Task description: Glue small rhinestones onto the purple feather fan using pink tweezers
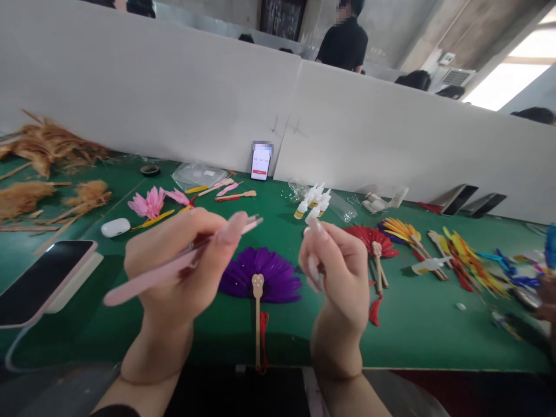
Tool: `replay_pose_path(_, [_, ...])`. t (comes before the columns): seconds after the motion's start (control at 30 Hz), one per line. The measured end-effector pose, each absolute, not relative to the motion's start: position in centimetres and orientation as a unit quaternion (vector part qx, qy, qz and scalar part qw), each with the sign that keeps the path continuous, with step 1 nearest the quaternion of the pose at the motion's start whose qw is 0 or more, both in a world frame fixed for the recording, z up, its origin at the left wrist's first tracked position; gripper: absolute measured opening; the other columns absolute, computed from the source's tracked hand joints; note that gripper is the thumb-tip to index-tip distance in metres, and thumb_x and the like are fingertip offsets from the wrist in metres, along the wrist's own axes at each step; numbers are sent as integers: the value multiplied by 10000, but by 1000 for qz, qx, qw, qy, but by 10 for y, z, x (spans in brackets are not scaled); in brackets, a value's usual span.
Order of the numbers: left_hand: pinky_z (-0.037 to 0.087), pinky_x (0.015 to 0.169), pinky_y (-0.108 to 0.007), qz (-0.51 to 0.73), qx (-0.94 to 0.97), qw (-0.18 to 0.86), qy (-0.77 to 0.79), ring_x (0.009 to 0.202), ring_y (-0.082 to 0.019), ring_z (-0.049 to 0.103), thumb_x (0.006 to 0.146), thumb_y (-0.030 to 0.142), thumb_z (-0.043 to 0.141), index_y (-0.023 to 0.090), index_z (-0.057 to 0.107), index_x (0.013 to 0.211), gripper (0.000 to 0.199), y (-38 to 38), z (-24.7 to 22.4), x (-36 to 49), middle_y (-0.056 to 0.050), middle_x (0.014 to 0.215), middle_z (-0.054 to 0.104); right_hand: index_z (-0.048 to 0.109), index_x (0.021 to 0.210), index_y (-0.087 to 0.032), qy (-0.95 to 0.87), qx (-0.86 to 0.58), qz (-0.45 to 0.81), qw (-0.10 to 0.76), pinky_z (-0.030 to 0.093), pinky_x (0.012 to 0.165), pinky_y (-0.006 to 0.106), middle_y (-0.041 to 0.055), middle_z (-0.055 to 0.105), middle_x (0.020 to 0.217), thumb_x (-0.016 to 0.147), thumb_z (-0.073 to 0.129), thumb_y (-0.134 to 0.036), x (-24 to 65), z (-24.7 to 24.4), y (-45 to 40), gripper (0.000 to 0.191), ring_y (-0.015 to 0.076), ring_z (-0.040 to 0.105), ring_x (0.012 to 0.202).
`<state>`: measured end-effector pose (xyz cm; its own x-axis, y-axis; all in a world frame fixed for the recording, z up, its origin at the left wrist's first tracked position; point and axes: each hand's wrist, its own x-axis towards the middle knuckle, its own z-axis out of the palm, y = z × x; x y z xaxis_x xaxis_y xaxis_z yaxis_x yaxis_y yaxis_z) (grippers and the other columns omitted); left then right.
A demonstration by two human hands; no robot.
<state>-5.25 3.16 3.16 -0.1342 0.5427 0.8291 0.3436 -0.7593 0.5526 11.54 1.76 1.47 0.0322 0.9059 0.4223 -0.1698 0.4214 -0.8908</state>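
Observation:
My left hand [186,260] is closed around pink tweezers [150,281], whose metal tips point up and to the right. Thumb and forefinger of my right hand [336,266] are pinched together; whatever may be between them is too small to make out. Below and between both hands lies a purple feather fan [280,281] with a wooden handle [258,318]. Small pearl-like beads dot the handle's head, and a red tassel [264,327] lies beside it. Neither hand touches the fan.
Small glue bottles [316,200] stand behind my right hand. Red [365,237] and yellow [397,229] feather fans lie to the right, pink feathers [147,202] to the left. A lit phone [260,162] leans on the white partition [195,98]. Another person's hand [546,295] shows at far right.

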Motion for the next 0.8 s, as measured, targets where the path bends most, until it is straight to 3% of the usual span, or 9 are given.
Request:
replay_pose_path(0.1, [244, 468, -324, 677, 602, 43, 421, 462, -85, 330, 973, 322, 622, 233, 554, 613, 377, 20, 36, -54, 66, 495, 410, 473, 520, -191, -538, -376, 344, 671, 298, 365, 185, -64, 436, 401, 1006, 617, -378, 130, 14, -2, 540, 38, 379, 343])
replay_pose_path(0.2, [322, 447, -277, 617, 664, 121, 404, 438, -70, 409, 960, 329, 641, 232, 601, 637, 340, 9, 24, -70, 68, 507, 501, 589, 646, -207, -525, -471, 304, 641, 318, 339, 201, -15, 633, 520, 931, 654, -541, 151, -3, -28, 444, 73, 443, 361])
replay_pose_path(0.3, [465, 489, -238, 541, 705, 189, 418, 539, -104, 613, 925, 328, 670, 236, 714, 811, 153, -6, -5, -91, 43, 645, 688, 663, 744, -195, -524, -557, 320, 559, 370, 338, 223, 35, 723, 621, 845, 705, -612, 169, -44, -56, 431, 121, 548, 397])
replay_pose_path(0.37, [522, 571, -220, 469, 714, 245, 458, 602, -117, 677, 916, 297, 662, 229, 743, 935, 107, -21, -29, -102, 28, 701, 735, 654, 649, -182, -525, -593, 331, 514, 394, 361, 230, 37, 693, 565, 824, 737, -597, 180, -76, -75, 458, 131, 573, 397])
replay_pose_path(0.4, [531, 590, -214, 428, 710, 293, 477, 624, -122, 692, 920, 323, 647, 234, 734, 1048, 179, -29, -41, -106, 26, 725, 746, 618, 599, -183, -521, -612, 327, 497, 422, 395, 231, 24, 664, 534, 843, 722, -593, 185, -91, -84, 489, 126, 575, 401])
replay_pose_path(0.47, [521, 544, -213, 387, 708, 337, 485, 541, -124, 662, 914, 346, 629, 204, 706, 1152, 288, -47, -62, -112, 33, 648, 720, 548, 555, -186, -506, -646, 314, 477, 433, 431, 224, -27, 567, 462, 927, 637, -578, 196, -114, -100, 548, 102, 530, 390])
replay_pose_path(0.53, [492, 485, -210, 367, 703, 364, 489, 469, -124, 617, 905, 366, 624, 177, 712, 1120, 300, -66, -80, -116, 43, 558, 668, 565, 616, -167, -500, -666, 311, 458, 474, 487, 225, -56, 551, 502, 999, 582, -498, 206, -129, -111, 506, 88, 524, 427])
replay_pose_path(0.7, [450, 444, -193, 365, 667, 405, 508, 413, -99, 539, 918, 381, 612, 169, 728, 1031, 267, -105, -108, -121, 43, 526, 631, 683, 910, -149, -499, -667, 313, 456, 592, 770, 333, 31, 709, 934, 970, 673, -338, 212, -136, -112, 198, 159, 683, 831])
replay_pose_path(0.8, [461, 469, -179, 394, 640, 411, 515, 443, -91, 544, 931, 354, 615, 168, 721, 1020, 232, -120, -114, -119, 41, 545, 627, 661, 850, -144, -479, -641, 336, 498, 584, 710, 310, 14, 695, 835, 983, 638, -425, 201, -129, -108, 312, 147, 679, 753])
